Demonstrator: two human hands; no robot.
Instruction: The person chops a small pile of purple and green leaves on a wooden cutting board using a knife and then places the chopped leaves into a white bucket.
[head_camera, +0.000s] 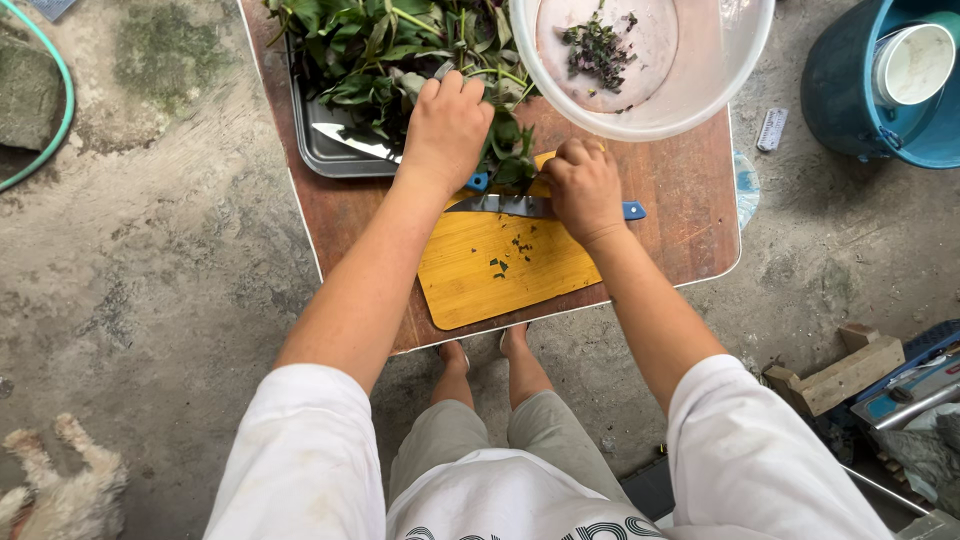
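Gripping the knife, right fingers wrap its handle.

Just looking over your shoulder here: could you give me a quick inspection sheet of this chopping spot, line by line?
Surface: small wooden table on a stained concrete floor.
Job's things: yellow board with green bits; knife lying across it; leafy greens on a metal tray; white bowl with chopped bits.
Clutter: small grey item on the floor beside the table.
Grippers: left hand presses the greens; right hand grips the knife.
Cables: green hose at far left.
Surroundings: blue bucket, wood block, pale furry animal.
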